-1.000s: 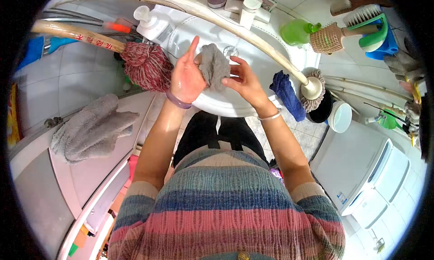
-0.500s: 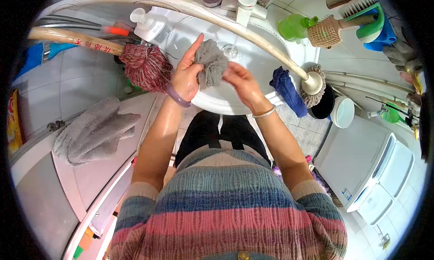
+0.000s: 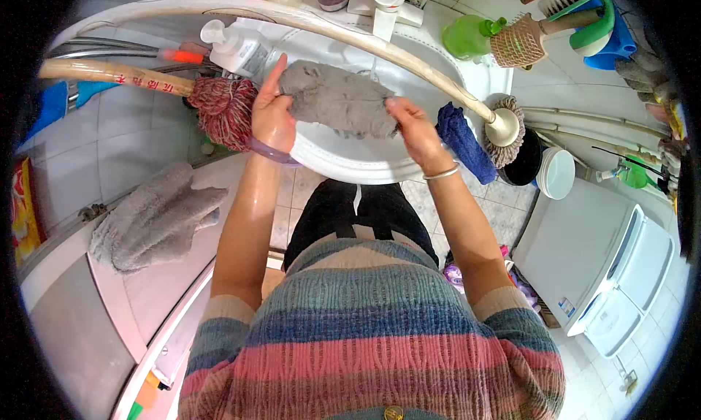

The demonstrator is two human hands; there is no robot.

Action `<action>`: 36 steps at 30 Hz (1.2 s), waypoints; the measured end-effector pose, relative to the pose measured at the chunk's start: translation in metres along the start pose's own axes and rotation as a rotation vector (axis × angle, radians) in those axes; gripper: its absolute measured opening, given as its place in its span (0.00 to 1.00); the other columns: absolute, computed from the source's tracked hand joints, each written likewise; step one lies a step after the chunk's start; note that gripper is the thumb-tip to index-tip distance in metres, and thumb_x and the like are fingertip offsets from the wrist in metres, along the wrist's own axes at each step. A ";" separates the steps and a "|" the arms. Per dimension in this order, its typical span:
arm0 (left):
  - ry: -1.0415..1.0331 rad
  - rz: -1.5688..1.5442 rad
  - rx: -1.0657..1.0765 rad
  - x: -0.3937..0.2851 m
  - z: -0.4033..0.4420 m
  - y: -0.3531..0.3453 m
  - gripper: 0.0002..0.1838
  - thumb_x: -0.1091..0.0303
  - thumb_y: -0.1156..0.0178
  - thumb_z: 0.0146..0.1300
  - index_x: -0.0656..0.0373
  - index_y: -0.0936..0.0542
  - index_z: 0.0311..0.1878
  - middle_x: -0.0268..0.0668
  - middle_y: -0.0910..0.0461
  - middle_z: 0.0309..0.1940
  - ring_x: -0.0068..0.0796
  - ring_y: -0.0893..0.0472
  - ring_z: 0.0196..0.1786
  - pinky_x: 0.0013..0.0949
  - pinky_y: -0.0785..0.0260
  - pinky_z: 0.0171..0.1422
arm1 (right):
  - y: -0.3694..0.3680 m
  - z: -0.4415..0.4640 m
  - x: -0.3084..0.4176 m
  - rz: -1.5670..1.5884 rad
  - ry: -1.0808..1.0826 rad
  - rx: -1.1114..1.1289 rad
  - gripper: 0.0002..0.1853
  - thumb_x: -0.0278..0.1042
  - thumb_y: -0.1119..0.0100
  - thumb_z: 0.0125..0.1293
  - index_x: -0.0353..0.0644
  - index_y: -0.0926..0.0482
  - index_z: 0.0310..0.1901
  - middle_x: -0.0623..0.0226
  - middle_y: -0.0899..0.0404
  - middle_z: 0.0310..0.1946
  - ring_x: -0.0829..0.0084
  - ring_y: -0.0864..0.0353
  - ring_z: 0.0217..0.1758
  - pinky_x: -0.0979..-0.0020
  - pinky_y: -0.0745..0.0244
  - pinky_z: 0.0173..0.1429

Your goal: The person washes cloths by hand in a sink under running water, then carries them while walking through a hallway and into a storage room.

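Observation:
A grey fluffy cloth [image 3: 339, 102] is stretched sideways over the white washbasin [image 3: 350, 173]. Its left end is gripped in my left hand [image 3: 274, 119], whose index finger points up past the edge. My right hand [image 3: 418, 131] pinches the opposite end between thumb and fingers. To the right of that hand, a dark blue cloth [image 3: 465, 144] hangs over the basin's rim. The red-and-white mop head [image 3: 223, 113] is close to the left of my left hand. The cloth hides part of the bowl and most of the drain.
A long pale mop handle [image 3: 321, 27] arches across above the basin. A white pump bottle [image 3: 235, 49], a tap [image 3: 387, 11] and a green bottle [image 3: 467, 39] stand around it. Another grey cloth [image 3: 157, 219] lies at left. Buckets [image 3: 556, 177] and a white washing machine [image 3: 577, 248] are at right.
My hands have moved apart, left hand leftward and right hand rightward. The grey cloth, bunched up between them before, is now spread out wide.

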State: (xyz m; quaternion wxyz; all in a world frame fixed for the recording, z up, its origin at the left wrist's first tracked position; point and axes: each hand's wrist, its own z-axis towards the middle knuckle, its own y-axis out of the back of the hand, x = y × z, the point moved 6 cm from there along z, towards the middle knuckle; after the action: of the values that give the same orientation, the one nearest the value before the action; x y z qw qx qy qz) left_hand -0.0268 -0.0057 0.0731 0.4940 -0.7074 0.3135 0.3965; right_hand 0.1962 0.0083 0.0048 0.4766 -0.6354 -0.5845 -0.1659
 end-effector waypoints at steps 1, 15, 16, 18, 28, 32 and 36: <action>0.007 0.052 -0.003 -0.002 0.000 0.003 0.35 0.89 0.61 0.44 0.63 0.36 0.62 0.40 0.37 0.62 0.26 0.33 0.59 0.15 0.36 0.52 | 0.007 0.000 0.004 0.029 0.021 -0.001 0.06 0.29 0.40 0.57 0.39 0.21 0.36 0.72 0.22 0.32 0.80 0.28 0.37 0.78 0.34 0.43; -0.092 0.232 -0.184 -0.029 0.036 0.035 0.21 0.84 0.59 0.48 0.65 0.22 0.44 0.37 0.22 0.34 0.21 0.29 0.38 0.24 0.40 0.52 | 0.045 -0.028 0.032 -0.397 0.204 -0.125 0.12 0.33 0.52 0.66 0.36 0.22 0.44 0.70 0.21 0.31 0.82 0.27 0.34 0.78 0.31 0.40; -0.101 0.381 -0.107 -0.029 0.038 0.028 0.22 0.83 0.59 0.48 0.64 0.22 0.45 0.36 0.22 0.34 0.22 0.28 0.39 0.24 0.39 0.51 | 0.043 -0.038 0.039 -0.700 0.264 -0.137 0.11 0.33 0.47 0.62 0.39 0.22 0.44 0.69 0.22 0.31 0.77 0.26 0.37 0.73 0.32 0.43; -0.122 0.671 0.053 -0.026 0.038 0.017 0.22 0.82 0.60 0.49 0.63 0.23 0.47 0.33 0.22 0.33 0.22 0.27 0.40 0.25 0.37 0.49 | 0.024 -0.070 0.069 -1.450 0.774 -0.204 0.15 0.33 0.39 0.53 0.43 0.23 0.44 0.67 0.23 0.35 0.67 0.27 0.43 0.66 0.34 0.48; 0.205 0.943 0.543 0.066 0.002 -0.031 0.16 0.67 0.47 0.61 0.60 0.26 0.51 0.40 0.23 0.46 0.29 0.23 0.47 0.30 0.30 0.50 | 0.107 -0.114 0.059 -1.174 0.133 -0.513 0.19 0.30 0.43 0.56 0.42 0.31 0.50 0.59 0.23 0.33 0.65 0.24 0.34 0.69 0.29 0.40; 0.604 0.420 0.619 0.087 -0.038 -0.092 0.23 0.64 0.46 0.63 0.61 0.34 0.59 0.40 0.28 0.52 0.28 0.26 0.51 0.33 0.29 0.50 | 0.071 -0.094 0.028 -0.070 0.052 -0.274 0.12 0.27 0.46 0.61 0.34 0.30 0.45 0.68 0.24 0.34 0.79 0.26 0.36 0.78 0.31 0.43; 0.469 0.222 0.405 0.090 -0.034 -0.093 0.23 0.73 0.38 0.52 0.67 0.29 0.53 0.39 0.25 0.41 0.25 0.26 0.43 0.27 0.31 0.44 | 0.029 -0.083 0.027 0.180 0.098 -0.080 0.13 0.22 0.44 0.56 0.37 0.30 0.44 0.67 0.25 0.37 0.77 0.26 0.40 0.75 0.31 0.48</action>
State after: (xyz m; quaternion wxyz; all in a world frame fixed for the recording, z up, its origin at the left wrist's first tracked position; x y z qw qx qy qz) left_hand 0.1038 -0.0127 0.0432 0.4926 -0.6284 0.5664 0.2040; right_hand 0.2579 -0.0381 0.0547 0.4918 -0.6948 -0.4941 -0.1767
